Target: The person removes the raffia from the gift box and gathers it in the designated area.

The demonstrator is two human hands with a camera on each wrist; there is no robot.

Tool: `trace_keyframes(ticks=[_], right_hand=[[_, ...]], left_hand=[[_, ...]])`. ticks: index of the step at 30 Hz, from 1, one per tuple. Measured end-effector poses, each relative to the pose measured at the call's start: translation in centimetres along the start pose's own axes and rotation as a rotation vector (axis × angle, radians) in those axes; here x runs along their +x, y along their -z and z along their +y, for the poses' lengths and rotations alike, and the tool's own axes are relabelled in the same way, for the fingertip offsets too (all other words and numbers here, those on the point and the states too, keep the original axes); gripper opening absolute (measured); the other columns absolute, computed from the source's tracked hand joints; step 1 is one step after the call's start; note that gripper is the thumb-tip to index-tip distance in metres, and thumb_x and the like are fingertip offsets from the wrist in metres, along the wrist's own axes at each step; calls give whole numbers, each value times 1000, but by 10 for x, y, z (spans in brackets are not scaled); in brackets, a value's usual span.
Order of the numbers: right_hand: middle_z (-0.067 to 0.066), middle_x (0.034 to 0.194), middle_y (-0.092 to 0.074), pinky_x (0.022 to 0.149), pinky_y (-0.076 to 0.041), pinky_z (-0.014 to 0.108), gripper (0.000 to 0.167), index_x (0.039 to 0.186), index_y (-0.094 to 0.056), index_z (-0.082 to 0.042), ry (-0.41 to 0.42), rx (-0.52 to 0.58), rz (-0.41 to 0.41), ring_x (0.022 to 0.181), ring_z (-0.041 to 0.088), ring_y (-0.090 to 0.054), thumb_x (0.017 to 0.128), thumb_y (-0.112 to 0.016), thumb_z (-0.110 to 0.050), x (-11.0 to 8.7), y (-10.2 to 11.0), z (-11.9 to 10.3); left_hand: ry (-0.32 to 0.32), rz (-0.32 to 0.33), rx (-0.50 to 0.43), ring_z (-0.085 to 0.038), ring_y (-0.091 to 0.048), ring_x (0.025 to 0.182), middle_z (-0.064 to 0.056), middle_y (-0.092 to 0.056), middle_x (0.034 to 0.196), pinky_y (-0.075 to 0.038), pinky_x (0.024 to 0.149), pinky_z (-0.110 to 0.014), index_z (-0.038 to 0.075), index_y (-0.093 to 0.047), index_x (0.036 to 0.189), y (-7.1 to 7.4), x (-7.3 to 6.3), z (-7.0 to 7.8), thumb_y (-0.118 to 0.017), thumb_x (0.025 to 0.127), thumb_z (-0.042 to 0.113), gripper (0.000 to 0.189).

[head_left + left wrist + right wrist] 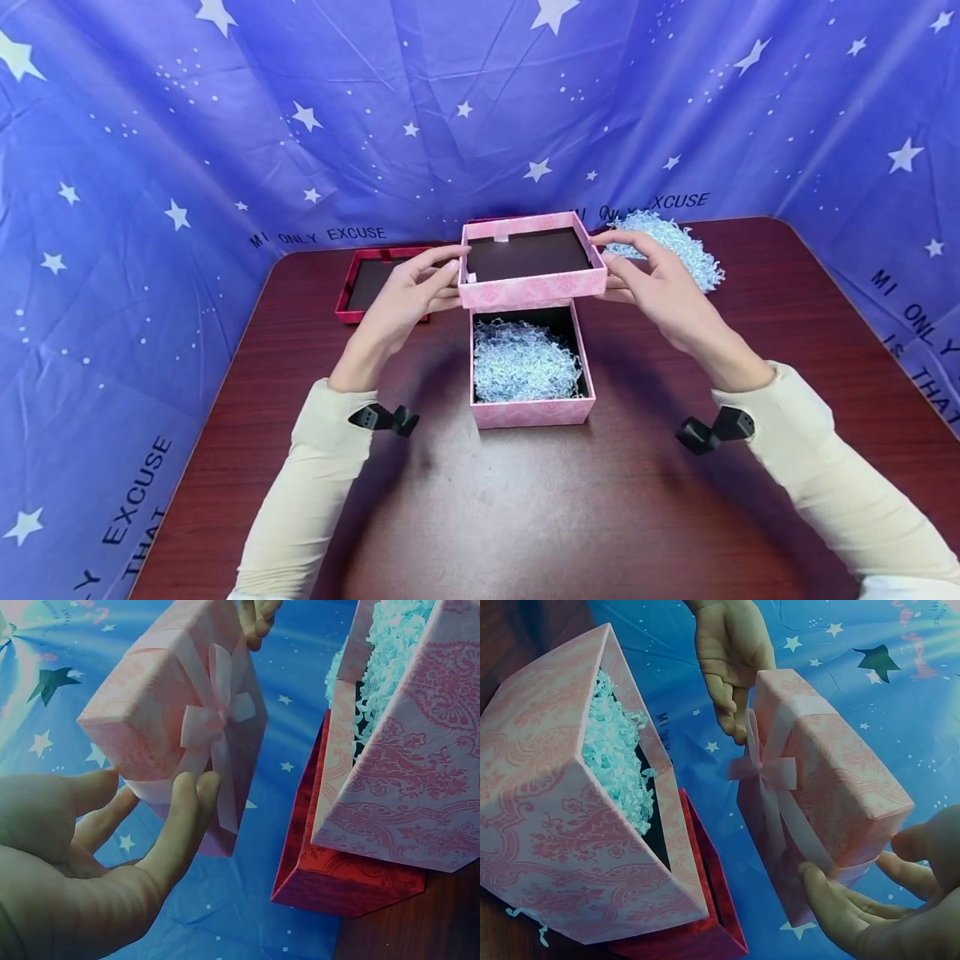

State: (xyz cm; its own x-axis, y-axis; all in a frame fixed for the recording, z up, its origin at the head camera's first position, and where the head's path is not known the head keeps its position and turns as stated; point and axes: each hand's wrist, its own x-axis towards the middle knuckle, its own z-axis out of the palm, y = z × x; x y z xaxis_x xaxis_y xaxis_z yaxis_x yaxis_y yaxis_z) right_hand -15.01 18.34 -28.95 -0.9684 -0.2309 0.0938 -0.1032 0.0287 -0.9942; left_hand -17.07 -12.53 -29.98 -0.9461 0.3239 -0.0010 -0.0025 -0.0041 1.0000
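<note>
Both hands hold a pink patterned box lid (532,289) in the air, its dark inside facing up in the head view. A pale pink ribbon bow (217,724) on its outer face points downward. My left hand (408,292) grips the lid's left end between thumb and fingers; my right hand (663,287) grips the right end the same way. Below and nearer me, the matching pink box (532,414) stands uncovered on the table, apart from the lid. Light blue shredded paper (525,362) fills much of its black interior.
At the left back of the table lies a red open lid or tray (343,317) with a dark inside, partly behind my left hand. A heap of light blue shredded paper (686,254) sits at the right back. A blue star-printed cloth (450,108) hangs behind the dark red-brown table (480,517).
</note>
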Motion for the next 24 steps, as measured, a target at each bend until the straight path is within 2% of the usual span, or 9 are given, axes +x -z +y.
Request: trace_keyframes(ticks=[6,11,14,18,24], right_hand=[[15,118,-59,78,-58,25,35,128,-50,-5,-38,3,19,89,12,-69,97,-56,-20,4,-1,3],[9,106,-65,80,-57,26,49,139,-41,-8,-95,51,-4,90,14,-68,94,-60,-13,7,-3,5],[6,106,-63,82,-56,24,56,144,-37,-11,-127,55,-29,91,13,-67,94,-61,-15,9,-6,5],[8,111,-58,85,-55,25,58,147,-36,-11,-143,68,-48,95,12,-65,94,-60,-15,13,-13,6],[10,115,-54,87,-55,24,56,147,-38,-14,-135,82,-60,97,13,-62,95,-59,-14,18,-29,10]], left_hand=[[19,-15,-19,-16,-67,92,-16,-58,111,-55,88,-34,14,-44,142,3,-1,0,-56,97,12,47],[66,-21,-14,-17,-67,91,-17,-58,113,-55,90,-35,14,-28,149,7,-1,1,-55,96,5,60],[103,-28,-11,-16,-66,94,-16,-56,118,-54,91,-34,11,-29,149,11,-2,0,-55,96,6,59],[130,-31,-18,-16,-66,96,-16,-53,123,-54,92,-32,12,-33,148,19,-5,0,-54,96,6,57],[127,-21,-45,-15,-66,96,-14,-54,122,-56,85,-28,12,-34,148,36,-10,-1,-55,96,5,57]])
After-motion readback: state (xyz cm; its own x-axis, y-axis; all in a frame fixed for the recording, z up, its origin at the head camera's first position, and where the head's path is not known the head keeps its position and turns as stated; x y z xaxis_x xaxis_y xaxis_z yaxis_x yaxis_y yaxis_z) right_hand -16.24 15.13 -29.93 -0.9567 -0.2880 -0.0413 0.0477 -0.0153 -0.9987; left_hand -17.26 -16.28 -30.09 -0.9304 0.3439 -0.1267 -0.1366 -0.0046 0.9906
